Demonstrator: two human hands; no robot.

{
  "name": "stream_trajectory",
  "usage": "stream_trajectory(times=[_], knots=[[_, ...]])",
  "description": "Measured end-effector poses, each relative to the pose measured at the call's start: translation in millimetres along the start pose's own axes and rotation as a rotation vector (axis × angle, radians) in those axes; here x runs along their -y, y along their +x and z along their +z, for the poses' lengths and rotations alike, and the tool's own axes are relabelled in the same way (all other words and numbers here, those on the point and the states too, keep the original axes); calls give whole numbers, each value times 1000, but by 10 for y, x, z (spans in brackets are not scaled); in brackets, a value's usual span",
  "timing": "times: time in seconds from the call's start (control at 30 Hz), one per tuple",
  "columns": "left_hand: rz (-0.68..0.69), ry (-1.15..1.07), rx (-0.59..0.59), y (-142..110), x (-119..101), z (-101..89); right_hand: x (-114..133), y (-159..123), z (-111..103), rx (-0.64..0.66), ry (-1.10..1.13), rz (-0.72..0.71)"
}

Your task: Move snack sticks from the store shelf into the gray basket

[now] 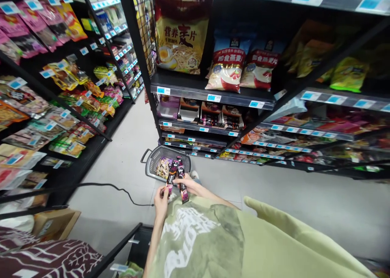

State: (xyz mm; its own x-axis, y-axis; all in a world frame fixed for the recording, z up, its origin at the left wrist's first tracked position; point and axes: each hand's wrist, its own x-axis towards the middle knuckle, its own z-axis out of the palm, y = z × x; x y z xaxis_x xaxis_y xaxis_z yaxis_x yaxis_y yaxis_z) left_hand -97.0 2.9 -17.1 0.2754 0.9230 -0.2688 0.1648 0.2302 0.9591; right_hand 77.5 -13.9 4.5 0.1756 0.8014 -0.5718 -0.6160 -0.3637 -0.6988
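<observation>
My left hand (161, 197) is closed on the lower end of a dark sachet (172, 173) with a purple tip, a slim stick pack. Beside it, my right hand (188, 183) grips dark purple stick sachets (184, 193); how many are in it I cannot tell. Both hands are close together in front of my body, over the near edge of a grey shopping basket (150, 168). Several small colourful packets (163, 167) lie inside the basket, partly hidden by the sachets.
Ahead stands a black shelf (183, 81) with a large cereal bag (183, 30), oatmeal bags (228, 63) and open boxes of sachets (211, 115). Snack racks (76, 103) line the left. A black cable (106, 184) hangs at left, above a cardboard box (55, 223).
</observation>
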Motion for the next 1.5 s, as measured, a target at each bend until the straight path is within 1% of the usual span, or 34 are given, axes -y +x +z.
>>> stream_trajectory(times=[0.1,0.2,0.3,0.4,0.53,0.63,0.7,0.73,0.8,0.97,1.07,1.13,1.17,1.23,1.3,1.43,1.5], knots=[[-18,8,-24,-2,45,-4,44,6,-12,1,1,6],[-46,17,-35,4,122,22,96,21,-79,1,-31,-5],[-73,27,-21,39,205,82,154,46,-181,21,-80,-23],[-91,51,8,112,227,163,247,70,-276,42,-96,-32],[-97,97,41,246,120,331,416,137,-412,-6,-125,-47],[-97,92,66,354,-4,528,558,257,-575,-44,-131,-85],[-89,82,61,437,-72,676,681,374,-723,-79,-87,-105],[-84,72,58,485,-100,747,759,441,-808,-113,-46,-115],[-79,52,54,595,-147,875,963,586,-1003,-224,70,-160],[-69,94,47,905,-277,1123,1666,955,-1609,-538,386,-382],[-64,160,91,1046,-381,1276,2050,1149,-1977,-752,522,-496],[-62,194,132,1106,-453,1394,2239,1264,-2171,-882,590,-543],[-58,211,148,1127,-487,1456,2317,1323,-2246,-926,606,-555],[-43,258,164,1150,-550,1583,2463,1459,-2347,-978,620,-572],[-25,311,163,1155,-594,1707,2620,1640,-2387,-999,619,-578],[-39,348,143,1109,-596,1922,2931,2111,-2322,-939,564,-555],[-58,338,129,1063,-557,2007,2985,2315,-2254,-910,523,-522]])
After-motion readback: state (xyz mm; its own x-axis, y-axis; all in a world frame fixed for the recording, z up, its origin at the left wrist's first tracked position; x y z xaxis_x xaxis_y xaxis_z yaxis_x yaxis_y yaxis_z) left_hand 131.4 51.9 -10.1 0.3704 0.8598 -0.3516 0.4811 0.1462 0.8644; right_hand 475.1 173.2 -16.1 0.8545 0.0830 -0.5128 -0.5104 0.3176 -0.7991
